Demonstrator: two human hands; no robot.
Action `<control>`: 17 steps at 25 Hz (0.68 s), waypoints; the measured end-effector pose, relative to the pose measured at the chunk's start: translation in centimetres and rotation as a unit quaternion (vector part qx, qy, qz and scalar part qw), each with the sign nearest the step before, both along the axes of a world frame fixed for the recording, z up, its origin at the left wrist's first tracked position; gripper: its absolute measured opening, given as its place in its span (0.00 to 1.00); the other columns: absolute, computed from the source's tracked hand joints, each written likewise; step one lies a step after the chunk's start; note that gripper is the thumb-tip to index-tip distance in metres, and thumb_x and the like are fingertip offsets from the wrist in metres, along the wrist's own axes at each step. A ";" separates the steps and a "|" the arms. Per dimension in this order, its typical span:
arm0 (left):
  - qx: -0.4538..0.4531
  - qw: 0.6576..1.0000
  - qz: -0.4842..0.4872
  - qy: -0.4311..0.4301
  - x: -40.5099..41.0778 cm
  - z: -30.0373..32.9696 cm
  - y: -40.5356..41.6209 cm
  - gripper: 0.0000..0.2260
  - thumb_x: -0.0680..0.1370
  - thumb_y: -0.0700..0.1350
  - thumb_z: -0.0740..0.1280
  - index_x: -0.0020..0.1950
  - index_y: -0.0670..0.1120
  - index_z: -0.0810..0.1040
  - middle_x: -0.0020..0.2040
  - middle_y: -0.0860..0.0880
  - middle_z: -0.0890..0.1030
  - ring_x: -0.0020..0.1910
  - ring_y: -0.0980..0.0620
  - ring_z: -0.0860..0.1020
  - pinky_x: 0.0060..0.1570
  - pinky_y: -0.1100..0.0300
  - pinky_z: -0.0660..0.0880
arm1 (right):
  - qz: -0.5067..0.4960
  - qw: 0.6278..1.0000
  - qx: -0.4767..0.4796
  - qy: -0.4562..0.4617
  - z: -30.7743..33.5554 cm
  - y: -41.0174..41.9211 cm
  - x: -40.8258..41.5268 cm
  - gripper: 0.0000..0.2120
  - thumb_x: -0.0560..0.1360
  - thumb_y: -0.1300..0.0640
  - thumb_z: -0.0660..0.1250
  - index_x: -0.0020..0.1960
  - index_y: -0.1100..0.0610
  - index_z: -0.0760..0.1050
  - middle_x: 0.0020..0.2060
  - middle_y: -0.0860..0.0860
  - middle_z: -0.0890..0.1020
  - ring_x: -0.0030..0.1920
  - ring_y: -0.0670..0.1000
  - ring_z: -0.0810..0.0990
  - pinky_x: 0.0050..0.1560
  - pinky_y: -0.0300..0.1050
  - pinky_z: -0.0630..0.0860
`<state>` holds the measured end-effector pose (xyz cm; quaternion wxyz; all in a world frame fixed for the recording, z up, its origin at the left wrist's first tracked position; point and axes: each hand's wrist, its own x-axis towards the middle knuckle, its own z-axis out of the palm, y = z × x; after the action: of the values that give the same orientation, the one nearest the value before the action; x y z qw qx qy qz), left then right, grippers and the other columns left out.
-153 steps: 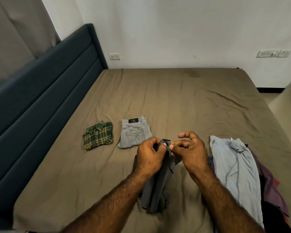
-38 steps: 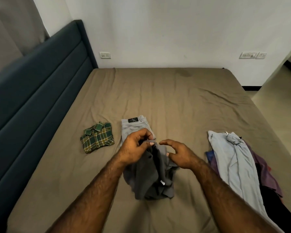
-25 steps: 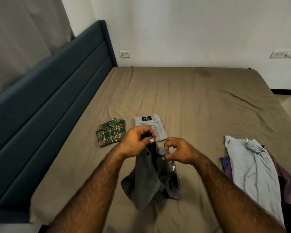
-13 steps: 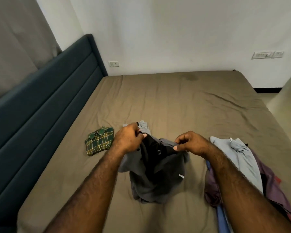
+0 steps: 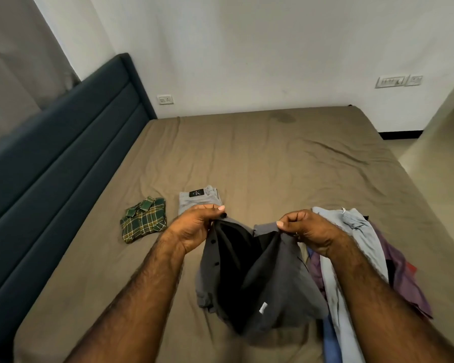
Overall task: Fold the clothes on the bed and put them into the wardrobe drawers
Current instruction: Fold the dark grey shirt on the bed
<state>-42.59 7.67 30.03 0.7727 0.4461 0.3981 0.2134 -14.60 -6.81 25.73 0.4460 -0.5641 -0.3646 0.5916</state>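
1. Two garments already lie folded on the bed (image 5: 273,158), out past the person's hands: a green plaid shirt (image 5: 144,219) at far left and a pair of light grey jeans (image 5: 198,200) just to its right. From that I'd judge the folding stage is partly done and the wardrobe stage not begun; no wardrobe is in sight from here.
2. A heap of unfolded clothes (image 5: 357,258) sits at the right edge of the bed, a pale blue piece on top, purple and darker ones under it. These have yet to be folded.
3. The piece in hand is a dark grey shirt (image 5: 247,271), near and centre. It is lifted by its top edge and hangs open, its dark inside showing, a button strip down its left side, and its lower part resting bunched on the bed.
4. The step looks like opening the shirt out to square it. Next, I think, it needs laying flat and smooth on the bed before any fold.
5. The left hand (image 5: 194,226) is curled, thumb and fingers pinching the shirt's left top edge.
6. The right hand (image 5: 307,229) is curled too, pinching the right top edge, well apart from the left.
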 end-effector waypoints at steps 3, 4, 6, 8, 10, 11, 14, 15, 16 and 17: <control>0.069 0.987 -0.065 0.128 -0.4 -0.7 -0.4 0.01 0.77 0.36 0.75 0.45 0.39 0.84 0.42 0.44 0.84 0.44 0.51 0.81 0.48 0.61 0.79 | -0.033 0.995 -0.035 -0.086 0.3 0.3 -0.2 0.16 0.72 0.47 0.80 0.41 0.59 0.83 0.35 0.53 0.80 0.38 0.49 0.76 0.41 0.45 0.75; 0.123 0.967 -0.120 0.189 -0.6 -0.7 -0.3 0.02 0.77 0.37 0.76 0.45 0.41 0.85 0.41 0.46 0.85 0.42 0.53 0.81 0.46 0.62 0.79 | -0.045 0.990 -0.043 -0.129 0.2 0.6 -0.3 0.15 0.75 0.50 0.78 0.41 0.61 0.83 0.34 0.53 0.81 0.37 0.49 0.76 0.40 0.45 0.75; 0.224 0.904 -0.205 0.300 -1.1 -1.0 0.4 0.04 0.75 0.39 0.78 0.46 0.44 0.85 0.43 0.47 0.85 0.43 0.53 0.81 0.50 0.56 0.80 | -0.055 0.982 -0.054 -0.173 -0.1 1.1 -0.7 0.12 0.79 0.55 0.75 0.44 0.64 0.85 0.34 0.55 0.83 0.38 0.51 0.77 0.41 0.47 0.77; 0.320 0.832 -0.241 0.385 -1.2 -1.0 0.7 0.05 0.76 0.41 0.77 0.45 0.50 0.84 0.44 0.51 0.85 0.43 0.53 0.81 0.53 0.52 0.81 | -0.052 0.987 -0.064 -0.137 -0.3 1.4 -0.8 0.06 0.81 0.61 0.72 0.49 0.62 0.86 0.40 0.57 0.86 0.43 0.54 0.80 0.48 0.52 0.79; 0.388 0.786 -0.234 0.420 -1.4 -1.0 1.0 0.05 0.78 0.46 0.75 0.46 0.54 0.80 0.44 0.54 0.83 0.43 0.53 0.80 0.55 0.49 0.80 | -0.031 0.993 -0.071 -0.092 -0.4 1.7 -0.7 0.09 0.82 0.67 0.67 0.55 0.59 0.86 0.39 0.54 0.85 0.43 0.53 0.80 0.48 0.52 0.79; 0.405 0.776 -0.229 0.426 -1.4 -1.0 1.0 0.04 0.79 0.47 0.73 0.47 0.54 0.79 0.44 0.55 0.83 0.45 0.53 0.80 0.58 0.47 0.79 | -0.021 0.995 -0.068 -0.071 -0.4 1.7 -0.6 0.11 0.81 0.69 0.66 0.57 0.59 0.85 0.37 0.53 0.83 0.41 0.52 0.79 0.46 0.50 0.78; 0.407 0.756 -0.264 0.440 -2.0 -1.0 1.7 0.02 0.80 0.48 0.72 0.49 0.55 0.80 0.46 0.57 0.82 0.52 0.52 0.79 0.65 0.44 0.74 | -0.016 0.997 -0.063 -0.033 -0.3 2.0 -0.9 0.13 0.79 0.72 0.67 0.60 0.62 0.82 0.39 0.56 0.80 0.42 0.54 0.78 0.44 0.48 0.77; 0.412 0.740 -0.275 0.456 -2.1 -1.0 1.8 0.02 0.79 0.48 0.73 0.50 0.54 0.81 0.46 0.58 0.81 0.54 0.51 0.79 0.66 0.45 0.72 | -0.016 0.996 -0.071 -0.051 -0.3 2.2 -1.0 0.13 0.79 0.72 0.68 0.59 0.62 0.83 0.41 0.58 0.81 0.44 0.56 0.79 0.45 0.48 0.78; 0.425 0.719 -0.277 0.474 -2.2 -0.8 1.9 0.03 0.79 0.49 0.73 0.50 0.55 0.80 0.46 0.58 0.81 0.56 0.51 0.80 0.67 0.46 0.71 | -0.014 0.992 -0.083 -0.096 -0.2 2.4 -1.1 0.11 0.78 0.71 0.70 0.57 0.61 0.84 0.43 0.58 0.83 0.45 0.56 0.81 0.47 0.49 0.79; 0.445 0.698 -0.269 0.492 -2.3 -0.7 2.0 0.03 0.79 0.49 0.73 0.49 0.55 0.79 0.47 0.58 0.81 0.57 0.51 0.79 0.68 0.47 0.70 | 0.000 0.979 -0.100 -0.175 -0.2 2.7 -1.2 0.08 0.77 0.68 0.72 0.53 0.59 0.86 0.43 0.55 0.86 0.46 0.56 0.83 0.49 0.50 0.81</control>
<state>-44.90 9.66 29.28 0.2028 0.8671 0.4435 -0.1013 -15.78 -4.14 25.49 0.3164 -0.7008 -0.3762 0.5169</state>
